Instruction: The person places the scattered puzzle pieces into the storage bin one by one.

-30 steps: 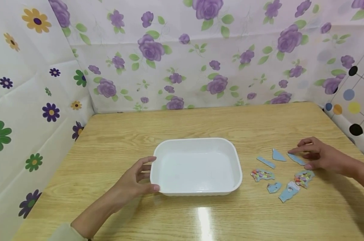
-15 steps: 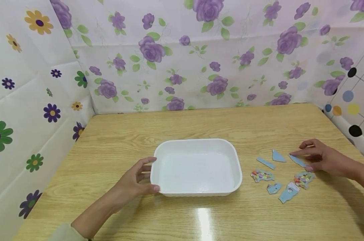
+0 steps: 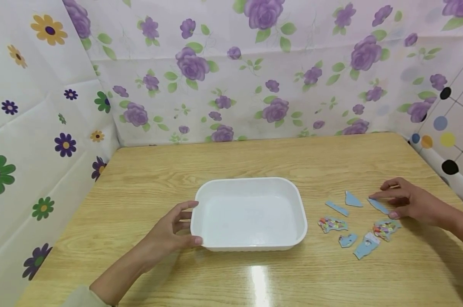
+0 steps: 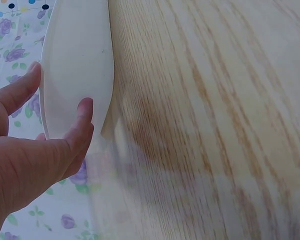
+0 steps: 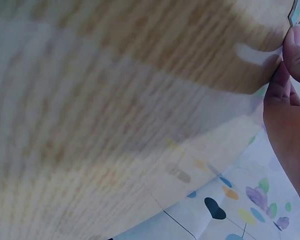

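At frame right, the nearer right hand point(image 3: 417, 202) pinches end to end a slim blue puzzle piece point(image 3: 378, 206), its long axis slanting down rightward, while the left hand point(image 3: 170, 230) grips the left end of the central white tray point(image 3: 250, 247).

Free wood-grain tabletop point(image 3: 231, 161) stretches behind the walled white tray point(image 3: 248, 219) blocking the left hand point(image 3: 171, 230) from scattered picture fragments point(image 3: 332, 224).

We see a rose-printed sheet point(image 3: 246, 81) at top, a daisy-printed sheet point(image 3: 35, 123) at left, a dotted sheet point(image 3: 455, 128) at upper right, a wooden table point(image 3: 254, 162) below.
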`<state>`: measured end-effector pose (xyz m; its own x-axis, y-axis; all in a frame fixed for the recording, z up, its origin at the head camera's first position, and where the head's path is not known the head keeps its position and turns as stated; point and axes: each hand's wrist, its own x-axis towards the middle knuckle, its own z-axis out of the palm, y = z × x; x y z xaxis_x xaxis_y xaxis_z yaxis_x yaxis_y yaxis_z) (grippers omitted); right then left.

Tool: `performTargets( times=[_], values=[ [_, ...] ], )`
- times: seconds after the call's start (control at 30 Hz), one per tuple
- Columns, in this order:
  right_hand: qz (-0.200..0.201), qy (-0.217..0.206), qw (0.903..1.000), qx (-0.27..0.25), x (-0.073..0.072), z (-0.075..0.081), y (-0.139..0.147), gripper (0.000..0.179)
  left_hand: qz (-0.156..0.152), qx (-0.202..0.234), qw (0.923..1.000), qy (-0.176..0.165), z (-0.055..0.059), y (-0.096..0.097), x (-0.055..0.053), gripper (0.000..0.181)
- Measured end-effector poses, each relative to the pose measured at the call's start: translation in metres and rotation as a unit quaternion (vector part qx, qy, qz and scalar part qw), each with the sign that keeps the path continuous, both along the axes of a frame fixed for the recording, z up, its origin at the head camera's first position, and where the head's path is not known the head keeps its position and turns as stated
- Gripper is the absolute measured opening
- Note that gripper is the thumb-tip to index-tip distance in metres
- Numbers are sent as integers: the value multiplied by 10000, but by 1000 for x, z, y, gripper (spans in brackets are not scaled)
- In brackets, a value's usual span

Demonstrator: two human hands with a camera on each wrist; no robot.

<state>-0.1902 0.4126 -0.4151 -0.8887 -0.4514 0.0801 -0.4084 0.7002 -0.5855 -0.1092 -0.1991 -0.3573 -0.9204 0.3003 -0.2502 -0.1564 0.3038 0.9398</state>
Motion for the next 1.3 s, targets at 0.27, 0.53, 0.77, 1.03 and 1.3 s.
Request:
performTargets(
  times=[0.27, 0.53, 0.77, 1.03, 1.3],
  values=[
    [-195, 423, 9981, 401, 7, -5, 1, 49, -31, 20, 10000, 11, -1, 0, -1, 84],
    [-53, 914, 9945, 512, 12, -7, -2, 49, -58, 1, 10000, 46, 0, 0, 0, 84],
    [60, 1427, 9866, 784, 15, -7, -8, 50, -46, 18, 10000, 75, -1, 0, 0, 84],
    [166, 2141, 9711, 1039, 12, -10, -12, 50, -55, -30, 9999, 94, 2, -1, 0, 84],
    [73, 2230, 9689, 1073, 8, -7, -14, 47, -88, -21, 9999, 93, 1, 0, 1, 84]
  ],
)
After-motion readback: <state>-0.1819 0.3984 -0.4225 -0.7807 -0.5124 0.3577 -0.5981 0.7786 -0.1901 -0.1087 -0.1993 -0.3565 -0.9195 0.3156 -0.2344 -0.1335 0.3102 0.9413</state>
